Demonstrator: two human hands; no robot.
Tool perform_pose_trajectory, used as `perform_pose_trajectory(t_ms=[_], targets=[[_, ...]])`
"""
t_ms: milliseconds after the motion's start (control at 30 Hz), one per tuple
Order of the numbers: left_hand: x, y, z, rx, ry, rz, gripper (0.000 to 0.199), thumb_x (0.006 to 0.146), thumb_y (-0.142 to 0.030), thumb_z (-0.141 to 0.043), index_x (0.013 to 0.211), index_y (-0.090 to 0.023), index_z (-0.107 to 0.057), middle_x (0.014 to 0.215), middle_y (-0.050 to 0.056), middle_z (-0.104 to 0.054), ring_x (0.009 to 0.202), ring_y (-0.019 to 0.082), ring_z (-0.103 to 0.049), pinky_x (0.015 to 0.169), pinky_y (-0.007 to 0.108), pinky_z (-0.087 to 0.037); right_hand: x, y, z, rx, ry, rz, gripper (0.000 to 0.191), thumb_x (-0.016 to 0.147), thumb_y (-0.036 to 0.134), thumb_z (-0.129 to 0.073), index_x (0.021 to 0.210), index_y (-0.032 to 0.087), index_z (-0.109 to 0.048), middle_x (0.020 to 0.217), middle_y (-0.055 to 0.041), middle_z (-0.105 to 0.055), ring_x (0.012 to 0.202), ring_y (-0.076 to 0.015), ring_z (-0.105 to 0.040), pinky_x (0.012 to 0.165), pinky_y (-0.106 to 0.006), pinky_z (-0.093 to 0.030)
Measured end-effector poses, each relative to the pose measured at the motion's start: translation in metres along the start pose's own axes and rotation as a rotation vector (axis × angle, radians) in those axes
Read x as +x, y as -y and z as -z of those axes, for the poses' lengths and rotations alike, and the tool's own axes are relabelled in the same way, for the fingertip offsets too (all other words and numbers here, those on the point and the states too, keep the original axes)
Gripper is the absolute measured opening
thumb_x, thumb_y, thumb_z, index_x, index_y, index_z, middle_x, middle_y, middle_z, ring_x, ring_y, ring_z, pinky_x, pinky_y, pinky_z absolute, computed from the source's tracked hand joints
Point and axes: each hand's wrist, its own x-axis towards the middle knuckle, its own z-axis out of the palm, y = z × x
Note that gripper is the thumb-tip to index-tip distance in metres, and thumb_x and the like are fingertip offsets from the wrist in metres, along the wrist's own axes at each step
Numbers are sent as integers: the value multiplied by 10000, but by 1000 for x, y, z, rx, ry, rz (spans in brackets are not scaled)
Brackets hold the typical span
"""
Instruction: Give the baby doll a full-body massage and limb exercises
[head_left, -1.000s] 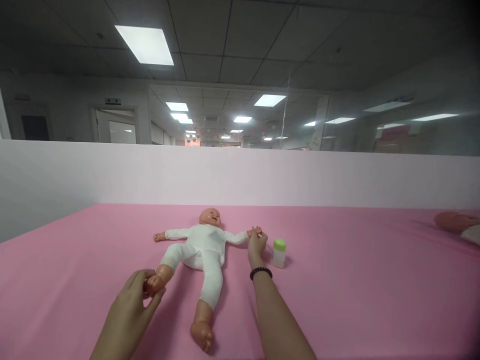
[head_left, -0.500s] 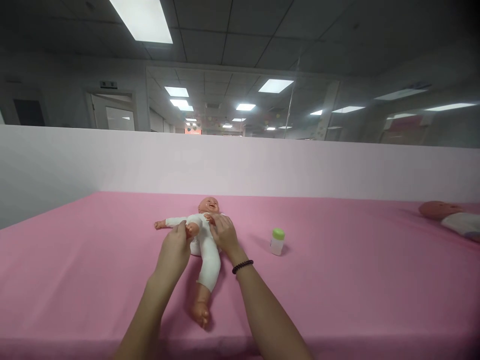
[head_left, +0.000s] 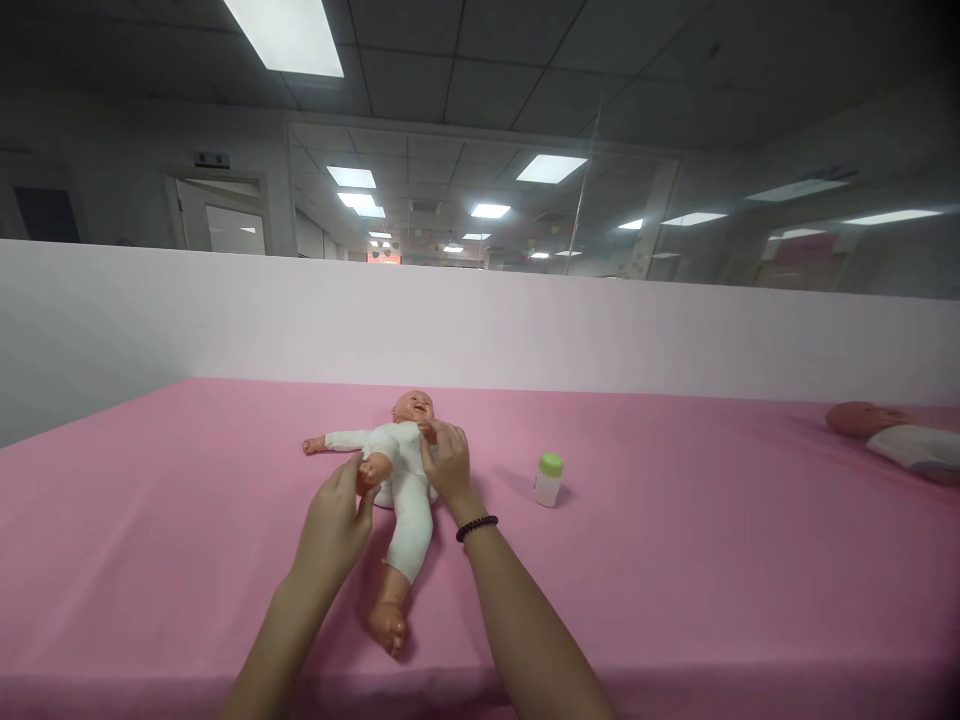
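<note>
A baby doll (head_left: 409, 510) in a white cloth suit lies on its back on the pink-covered table, its head away from me. My left hand (head_left: 334, 515) is closed round the foot of the doll's bent, lifted leg, fingers on one side and thumb on the other. At the doll's chest, my right hand (head_left: 448, 462), with a dark bead bracelet (head_left: 477, 527) on the wrist, grips the doll's arm close to its small hand. The other leg stretches towards me, and the other arm points out to the left.
A small bottle with a green cap (head_left: 548, 479) stands on the pink table cover (head_left: 675, 560), right of the doll. Part of a second doll (head_left: 892, 430) lies at the far right. Behind the table runs a low white wall (head_left: 525, 330) with glass above.
The held foot has come slightly down and left, with my left fingers a little wider round it. My right hand has moved the doll's hand up towards its chin. The view has shifted slightly.
</note>
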Motion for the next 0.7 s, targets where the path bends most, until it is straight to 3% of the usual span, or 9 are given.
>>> perform_pose_trajectory(t_ms=[133, 233, 300, 400, 533, 633, 700], targets=[[-33, 13, 32, 32, -65, 37, 400, 914, -492, -517, 1218, -253, -618, 1158, 96, -739, 973, 284, -717, 821, 385, -570, 9, -6, 6, 214, -337, -511, 338, 1009, 382, -497, 1264, 194, -614, 1267, -108, -674, 1147, -207, -631, 1016, -377, -490], [-58, 29, 47, 77, -92, 57, 454, 892, -562, -535, 1246, -288, -610, 1205, 73, -739, 942, 275, -731, 824, 382, -588, 14, -25, 14, 318, -583, -839, 344, 980, 380, -507, 1253, 182, -574, 1270, -123, -669, 1058, -181, -671, 921, -306, -532], [-72, 40, 51, 109, -111, 62, 447, 885, -569, -544, 1240, -307, -617, 1209, 61, -742, 918, 266, -739, 807, 368, -599, 12, -42, 21, 308, -671, -1067, 328, 965, 343, -500, 1236, 168, -558, 1248, -140, -677, 1015, -175, -692, 839, -267, -552], [-89, 56, 49, 119, -121, 62, 427, 892, -541, -545, 1222, -287, -639, 1174, 56, -756, 882, 248, -753, 747, 331, -611, 2, -66, 30, 228, -683, -1349, 287, 945, 281, -491, 1168, 127, -585, 1158, -173, -702, 1004, -204, -709, 752, -255, -564], [-104, 76, 36, 122, -82, 63, 449, 911, -517, -540, 1253, -238, -626, 1179, 62, -755, 882, 232, -765, 739, 307, -623, -7, -80, 38, 182, -672, -1463, 282, 909, 280, -552, 1114, 97, -613, 1032, -203, -716, 995, -282, -720, 673, -307, -573], [-103, 78, 31, 114, -75, 69, 476, 921, -523, -536, 1296, -236, -591, 1230, 73, -735, 943, 237, -760, 772, 317, -628, -1, -73, 36, 182, -682, -1471, 283, 926, 228, -507, 1160, 97, -598, 1138, -226, -699, 1056, -269, -712, 724, -306, -584], [-91, 70, 33, 92, -84, 71, 496, 925, -526, -533, 1332, -245, -554, 1246, 75, -725, 955, 235, -755, 762, 319, -625, 7, -62, 32, 211, -683, -1401, 293, 951, 206, -461, 1209, 119, -570, 1256, -203, -673, 1086, -219, -704, 788, -277, -581]])
